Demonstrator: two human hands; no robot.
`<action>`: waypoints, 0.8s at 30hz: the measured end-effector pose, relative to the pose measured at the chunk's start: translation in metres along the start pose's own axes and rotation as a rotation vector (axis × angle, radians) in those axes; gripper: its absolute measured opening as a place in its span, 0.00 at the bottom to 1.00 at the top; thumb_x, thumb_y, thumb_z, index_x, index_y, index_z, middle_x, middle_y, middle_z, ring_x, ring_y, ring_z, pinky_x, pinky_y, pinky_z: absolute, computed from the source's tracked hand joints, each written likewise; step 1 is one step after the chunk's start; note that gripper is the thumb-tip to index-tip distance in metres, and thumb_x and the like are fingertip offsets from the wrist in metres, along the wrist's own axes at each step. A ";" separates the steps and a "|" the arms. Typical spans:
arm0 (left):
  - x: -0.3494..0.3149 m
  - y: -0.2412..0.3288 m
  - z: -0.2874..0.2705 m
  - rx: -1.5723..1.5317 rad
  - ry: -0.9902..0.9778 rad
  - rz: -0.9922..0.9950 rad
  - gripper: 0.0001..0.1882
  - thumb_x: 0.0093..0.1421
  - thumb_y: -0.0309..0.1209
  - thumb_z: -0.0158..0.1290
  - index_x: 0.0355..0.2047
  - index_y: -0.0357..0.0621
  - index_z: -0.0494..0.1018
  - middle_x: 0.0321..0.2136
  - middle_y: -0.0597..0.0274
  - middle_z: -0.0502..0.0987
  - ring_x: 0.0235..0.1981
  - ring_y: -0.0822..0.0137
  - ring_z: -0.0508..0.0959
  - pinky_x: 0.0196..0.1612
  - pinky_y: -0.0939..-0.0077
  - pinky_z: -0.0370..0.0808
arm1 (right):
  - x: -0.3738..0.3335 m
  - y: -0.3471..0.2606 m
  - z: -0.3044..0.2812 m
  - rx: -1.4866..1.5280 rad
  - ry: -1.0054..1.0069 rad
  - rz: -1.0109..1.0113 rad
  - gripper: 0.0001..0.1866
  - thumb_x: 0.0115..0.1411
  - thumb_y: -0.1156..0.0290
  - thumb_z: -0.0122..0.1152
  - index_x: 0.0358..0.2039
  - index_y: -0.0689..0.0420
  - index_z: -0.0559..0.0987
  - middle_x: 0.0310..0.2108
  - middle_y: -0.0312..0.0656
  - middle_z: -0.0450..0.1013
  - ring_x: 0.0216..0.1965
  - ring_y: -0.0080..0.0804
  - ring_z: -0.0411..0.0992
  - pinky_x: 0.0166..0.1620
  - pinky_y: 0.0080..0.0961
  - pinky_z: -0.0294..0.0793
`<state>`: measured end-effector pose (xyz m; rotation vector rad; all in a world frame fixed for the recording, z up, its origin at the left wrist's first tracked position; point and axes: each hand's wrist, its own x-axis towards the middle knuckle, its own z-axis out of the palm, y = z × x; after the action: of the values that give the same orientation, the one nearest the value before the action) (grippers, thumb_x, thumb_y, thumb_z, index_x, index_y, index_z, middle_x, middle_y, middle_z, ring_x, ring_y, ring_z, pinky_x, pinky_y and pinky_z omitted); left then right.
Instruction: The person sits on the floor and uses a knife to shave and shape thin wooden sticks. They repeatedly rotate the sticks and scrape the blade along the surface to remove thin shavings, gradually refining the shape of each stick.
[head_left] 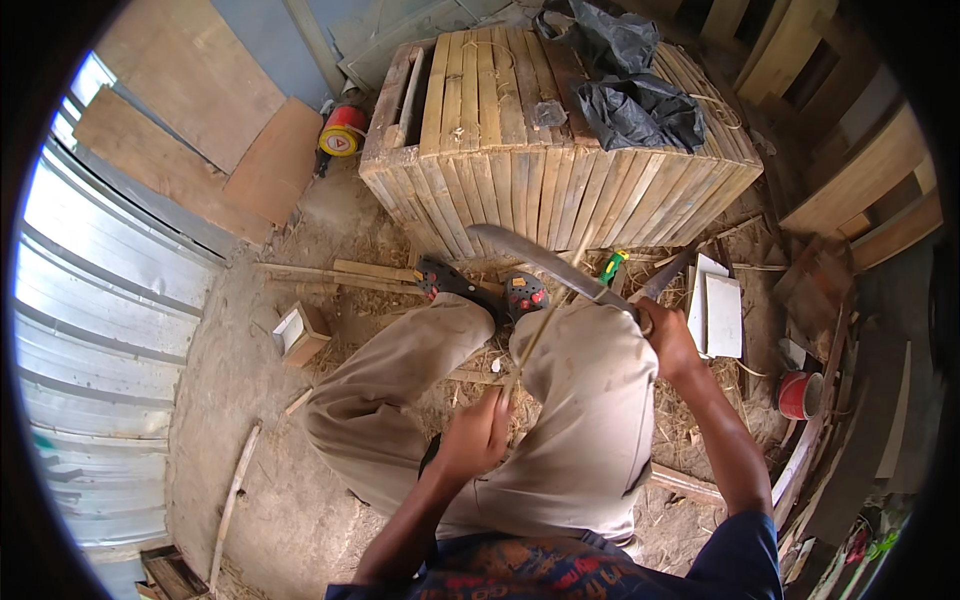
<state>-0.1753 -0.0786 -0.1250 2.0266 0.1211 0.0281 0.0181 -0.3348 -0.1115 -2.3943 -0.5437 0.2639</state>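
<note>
My left hand (472, 437) is closed round the lower end of a thin wooden strip (538, 338), which slants up and away between my knees. My right hand (671, 342) grips the handle of a machete (535, 255) above my right knee. The machete's long curved blade points to the far left and crosses the strip. Whether the edge touches the wood I cannot tell. Under both hands are my bent legs in beige trousers (590, 400), with dark clogs (527, 293) beyond them.
Ahead stands a slatted wooden bench-like box (540, 190) with black plastic (640, 112) on top. A green-handled tool (612, 266), white panels (715, 308) and a red tin (799, 395) lie to the right. At left are a small wooden box (301, 335) and a stick (235, 500).
</note>
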 end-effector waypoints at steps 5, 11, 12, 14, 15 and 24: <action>-0.095 -0.026 -0.008 -0.096 -0.007 -0.353 0.09 0.71 0.30 0.41 0.35 0.39 0.68 0.17 0.54 0.70 0.16 0.63 0.73 0.23 0.66 0.69 | -0.009 0.034 0.009 0.165 0.056 0.150 0.14 0.53 0.71 0.65 0.40 0.63 0.78 0.30 0.53 0.79 0.31 0.37 0.81 0.34 0.38 0.76; -0.030 -0.043 -0.005 -0.363 0.175 -0.227 0.11 0.71 0.36 0.47 0.37 0.40 0.71 0.18 0.73 0.65 0.17 0.82 0.62 0.19 0.82 0.59 | 0.007 0.031 0.025 0.204 0.146 0.038 0.20 0.50 0.75 0.67 0.46 0.60 0.78 0.34 0.55 0.79 0.36 0.38 0.81 0.41 0.35 0.78; -0.009 -0.037 -0.004 -0.391 0.175 -0.211 0.11 0.70 0.36 0.48 0.37 0.40 0.71 0.18 0.73 0.65 0.18 0.82 0.62 0.19 0.82 0.59 | 0.015 0.028 0.021 0.087 0.139 -0.064 0.22 0.48 0.78 0.67 0.47 0.58 0.77 0.36 0.53 0.79 0.38 0.45 0.81 0.43 0.36 0.79; 0.028 -0.020 -0.003 -0.640 0.095 -0.302 0.11 0.71 0.36 0.47 0.37 0.39 0.70 0.19 0.72 0.65 0.19 0.82 0.62 0.20 0.82 0.59 | 0.029 0.019 0.016 -0.091 0.155 -0.244 0.18 0.46 0.75 0.65 0.41 0.56 0.78 0.31 0.49 0.79 0.32 0.48 0.79 0.37 0.40 0.79; 0.045 -0.012 -0.002 -0.598 0.103 -0.295 0.11 0.71 0.35 0.47 0.37 0.39 0.71 0.20 0.72 0.66 0.19 0.82 0.62 0.21 0.81 0.59 | 0.034 0.014 0.014 -0.195 0.172 -0.303 0.17 0.45 0.75 0.65 0.38 0.56 0.78 0.28 0.48 0.78 0.28 0.46 0.78 0.34 0.41 0.79; 0.112 0.004 0.009 -0.246 0.113 0.013 0.09 0.69 0.29 0.43 0.39 0.35 0.70 0.23 0.57 0.70 0.23 0.65 0.70 0.28 0.68 0.67 | 0.051 -0.023 0.033 -0.235 0.080 -0.279 0.13 0.46 0.65 0.68 0.31 0.57 0.78 0.28 0.53 0.78 0.31 0.54 0.77 0.35 0.45 0.78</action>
<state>-0.0633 -0.0771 -0.1290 1.7797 0.1674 0.1591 0.0459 -0.2773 -0.1239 -2.4995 -0.9034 -0.0203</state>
